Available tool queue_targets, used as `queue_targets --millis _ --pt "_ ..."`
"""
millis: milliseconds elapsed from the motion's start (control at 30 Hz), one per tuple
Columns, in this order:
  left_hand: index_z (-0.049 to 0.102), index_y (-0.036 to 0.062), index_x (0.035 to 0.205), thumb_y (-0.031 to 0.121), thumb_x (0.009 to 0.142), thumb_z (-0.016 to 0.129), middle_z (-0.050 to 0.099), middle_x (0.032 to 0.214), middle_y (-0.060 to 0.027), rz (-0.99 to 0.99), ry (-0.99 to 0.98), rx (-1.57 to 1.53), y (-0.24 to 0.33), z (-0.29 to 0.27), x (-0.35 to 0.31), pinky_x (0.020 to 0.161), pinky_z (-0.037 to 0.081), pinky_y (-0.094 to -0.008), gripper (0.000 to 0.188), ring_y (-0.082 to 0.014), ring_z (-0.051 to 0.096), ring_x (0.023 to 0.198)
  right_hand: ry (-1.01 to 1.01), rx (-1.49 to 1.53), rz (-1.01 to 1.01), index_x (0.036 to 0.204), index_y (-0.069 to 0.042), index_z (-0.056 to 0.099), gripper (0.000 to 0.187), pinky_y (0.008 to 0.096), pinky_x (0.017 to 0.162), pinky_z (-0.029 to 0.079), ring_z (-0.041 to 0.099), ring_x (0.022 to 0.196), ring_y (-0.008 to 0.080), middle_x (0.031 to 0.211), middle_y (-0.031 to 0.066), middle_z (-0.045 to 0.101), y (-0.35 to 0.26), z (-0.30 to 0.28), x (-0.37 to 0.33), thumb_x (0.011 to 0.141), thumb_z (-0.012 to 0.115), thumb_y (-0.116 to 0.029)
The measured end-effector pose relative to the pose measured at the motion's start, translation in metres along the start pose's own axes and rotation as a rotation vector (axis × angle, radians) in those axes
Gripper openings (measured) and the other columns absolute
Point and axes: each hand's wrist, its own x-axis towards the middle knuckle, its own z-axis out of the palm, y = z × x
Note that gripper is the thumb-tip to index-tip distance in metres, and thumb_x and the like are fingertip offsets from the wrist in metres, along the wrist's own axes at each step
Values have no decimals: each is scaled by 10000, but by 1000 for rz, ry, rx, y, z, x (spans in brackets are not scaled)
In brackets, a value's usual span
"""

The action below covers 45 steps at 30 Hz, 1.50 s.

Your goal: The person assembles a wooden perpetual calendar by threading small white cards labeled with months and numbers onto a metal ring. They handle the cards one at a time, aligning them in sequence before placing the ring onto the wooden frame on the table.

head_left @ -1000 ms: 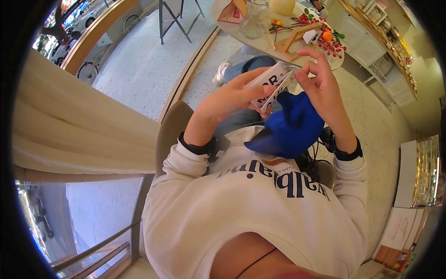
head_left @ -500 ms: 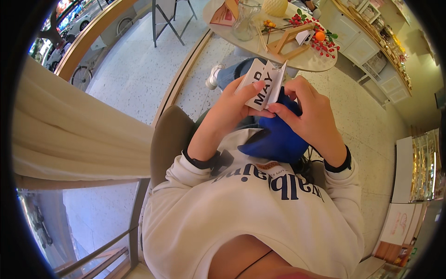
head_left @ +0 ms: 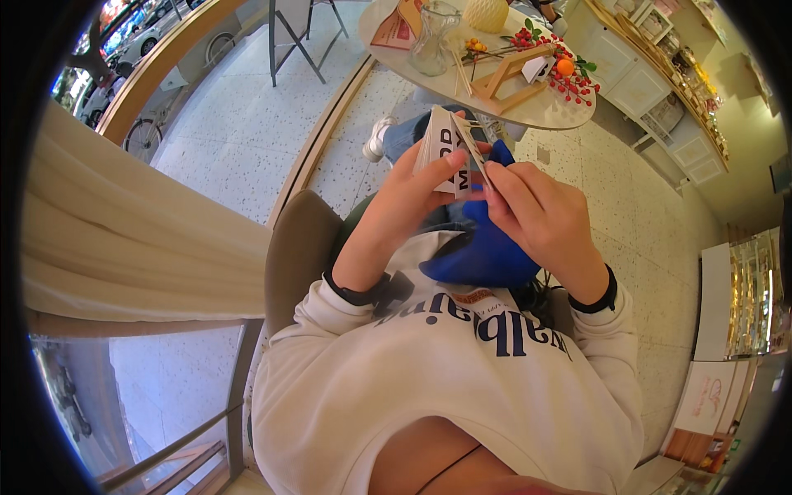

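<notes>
A fanned stack of white cards (head_left: 437,148) with bold black lettering is held over my lap. My left hand (head_left: 417,180) grips the stack from the left, its thumb lying across the front card. On the other side, my right hand (head_left: 540,206) pinches one card (head_left: 473,147) at its lower end. That card is tilted nearly edge-on, apart from the stack at the front. The fingers behind the stack are partly hidden. Below my hands a blue cloth-like thing (head_left: 487,256) rests on my lap.
Ahead stands a round table (head_left: 528,115) bearing a wooden frame (head_left: 495,106), a glass vase (head_left: 431,49), red berry sprigs (head_left: 582,87) and an orange fruit (head_left: 565,67). A beige curtain (head_left: 148,239) hangs at left. White cabinets (head_left: 619,66) line the far right.
My right hand has shifted from the stack's lower corner onto a single card, which now stands turned away from the others. The stack in my left hand has tilted more upright.
</notes>
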Motion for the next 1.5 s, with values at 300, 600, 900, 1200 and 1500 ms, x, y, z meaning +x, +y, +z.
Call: queue_targets --millis 300,600,900,1200,1500 --pt "452 2 1312 215 932 596 583 1212 -115 -10 5 -30 -2 -2 -1 845 555 -365 459 -212 608 1070 -85 167 62 918 -65 605 304 298 496 478 599 603 207 824 53 563 3 0 4 736 790 -225" --pt "408 -29 1331 210 935 575 569 1212 -142 -27 -64 -139 3 0 -3 867 560 -406 492 -276 637 1045 25 220 180 886 -66 594 216 316 466 456 583 554 218 815 45 579 19 -7 1 787 755 -170" --pt "369 -26 1368 236 942 559 554 1242 -155 -3 -149 -175 2 -7 -1 876 556 -422 536 -335 633 1063 92 186 175 884 -61 607 125 299 445 439 556 519 200 784 44 570 15 -15 3 803 702 -67" --pt "293 4 1466 267 876 611 521 1327 -198 -6 -177 -68 0 -8 0 952 484 -383 720 -266 576 1148 -216 234 -91 935 -80 615 212 299 475 429 563 574 196 748 41 556 6 -9 3 791 743 -167" --pt "228 27 1511 123 844 614 577 1111 -100 47 -308 251 4 -6 -7 797 477 -271 776 -161 584 904 -239 778 632 880 -21 559 260 249 504 329 383 541 86 658 18 465 45 -2 -2 967 577 -266"
